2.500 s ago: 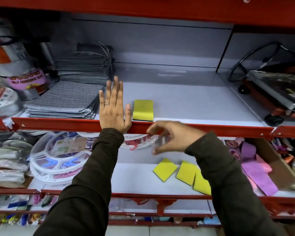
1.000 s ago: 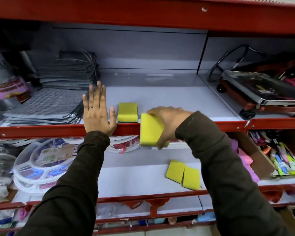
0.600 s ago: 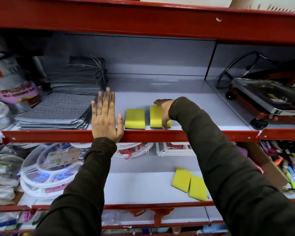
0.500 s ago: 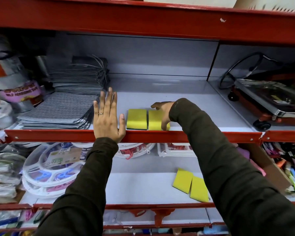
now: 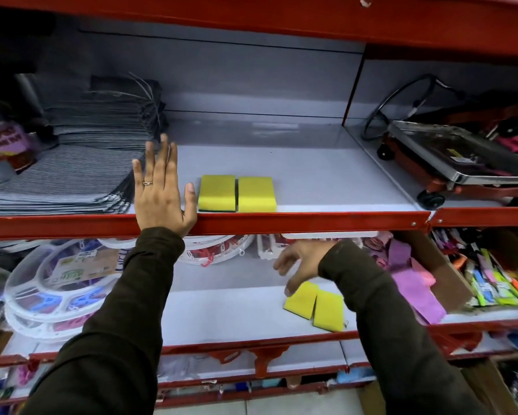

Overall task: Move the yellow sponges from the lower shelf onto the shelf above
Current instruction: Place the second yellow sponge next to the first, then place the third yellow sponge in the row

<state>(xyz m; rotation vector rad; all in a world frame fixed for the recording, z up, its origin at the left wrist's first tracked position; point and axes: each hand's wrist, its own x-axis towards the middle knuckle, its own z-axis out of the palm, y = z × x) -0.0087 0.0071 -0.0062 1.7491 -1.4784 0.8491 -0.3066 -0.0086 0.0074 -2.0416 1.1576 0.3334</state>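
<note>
Two yellow sponges lie side by side near the front of the upper shelf (image 5: 326,175): one on the left (image 5: 216,192), one on the right (image 5: 256,194). Two more yellow sponges, one to the left (image 5: 300,299) and one to the right (image 5: 329,310), rest on the lower shelf (image 5: 221,313). My left hand (image 5: 160,190) lies flat with fingers spread on the upper shelf's red front edge, just left of the sponges. My right hand (image 5: 301,259) hovers open under the upper shelf, fingers curled down, just above the left lower sponge. It holds nothing.
Stacked grey striped cloths (image 5: 72,175) fill the upper shelf's left. A small red trolley with a metal tray (image 5: 449,163) stands at the right. Round plastic peg hangers (image 5: 57,283) sit lower left; purple cloths (image 5: 413,283) and a box of markers (image 5: 497,283) lower right.
My right hand set a second sponge beside the first on the upper shelf, let go, and dropped to the lower shelf above the remaining two sponges. My left hand stayed put.
</note>
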